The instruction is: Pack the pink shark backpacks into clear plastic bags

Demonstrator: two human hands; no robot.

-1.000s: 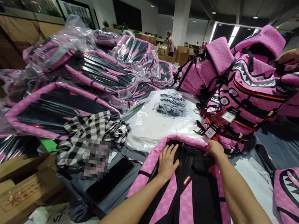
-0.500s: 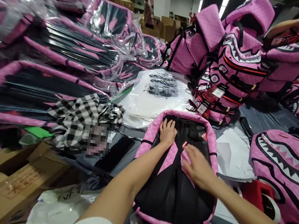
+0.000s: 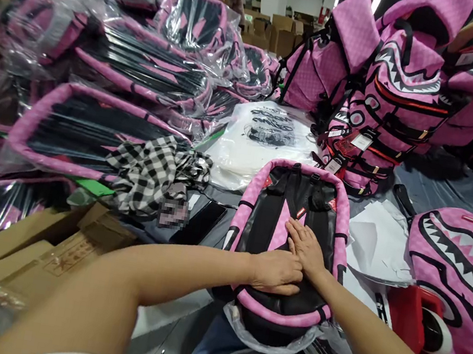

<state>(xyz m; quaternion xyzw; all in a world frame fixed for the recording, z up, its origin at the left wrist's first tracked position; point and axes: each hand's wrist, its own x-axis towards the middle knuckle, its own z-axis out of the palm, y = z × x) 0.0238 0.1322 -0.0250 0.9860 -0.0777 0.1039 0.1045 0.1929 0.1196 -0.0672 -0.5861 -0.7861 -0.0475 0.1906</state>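
Left hand [image 3: 276,272] flat, palm down, fingers together, laid crosswise on the lower black back panel of a pink backpack [image 3: 291,233]; gripping nothing. Right hand [image 3: 306,249] likewise open and flat, pressed on the same panel just above, fingertips toward the pink centre stripe, its edge touching the left hand's fingers. Both forearms reaching in from the near edge.

Backpack lying back-side up on the counter [image 3: 437,183], straight ahead of the body, long axis running away from the wearer; top with carry handle and black shoulder straps pointing far, rounded bottom pointing near, overhanging a crumpled clear plastic bag [image 3: 264,340].

Just beyond the top end, a stack of flat white printed bags [image 3: 263,145]. To the left, a black-and-white checked cloth [image 3: 154,173] and a dark flat device [image 3: 200,225] beside it; past those, heaps of pink backpacks sealed in clear plastic [image 3: 114,68] and brown cardboard boxes [image 3: 50,243]. To the right, white paper sheets [image 3: 376,244], a red tape dispenser [image 3: 416,316], and a pink shark-mouth backpack [image 3: 460,266]. Farther back, a pile of unbagged shark-mouth backpacks with hang tags [image 3: 387,99]
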